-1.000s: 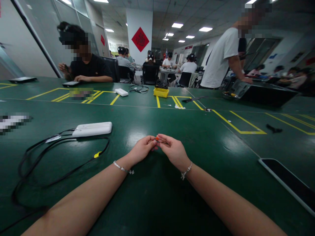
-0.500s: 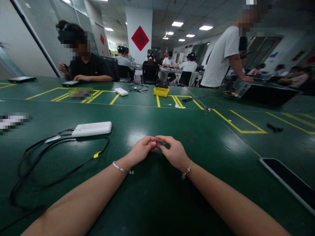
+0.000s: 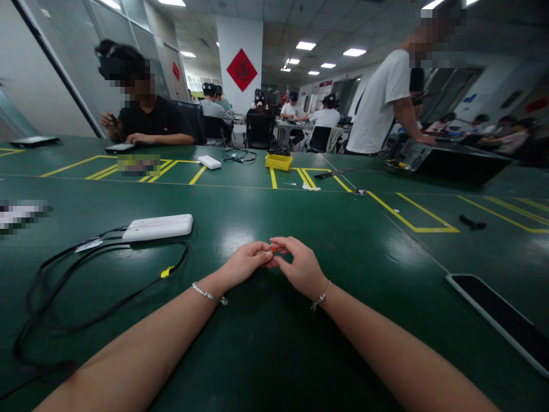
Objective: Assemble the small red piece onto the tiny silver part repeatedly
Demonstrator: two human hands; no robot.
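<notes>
A small orange-red object [image 3: 273,249], too small to name, sits between the fingertips of both hands above the green table [image 3: 266,343]. My left hand [image 3: 246,262] pinches it from the left, thumb on top. From the right, my right hand [image 3: 299,260] curves toward it, with thumb and fingers closing around its right side. Much of the object is hidden by the fingers. To the left of my hands lies a white power bank [image 3: 158,227] with a looped black cable [image 3: 107,317].
A phone [image 3: 500,320] lies at the right. Farther back stand a yellow box [image 3: 278,162], a second white power bank [image 3: 209,162] and a black computer case [image 3: 458,162]. One person [image 3: 150,117] sits across the table; another person [image 3: 380,103] stands by the case.
The view has shifted slightly. My fingers have moved a little around the small orange-red object, and more of it shows between them now.
</notes>
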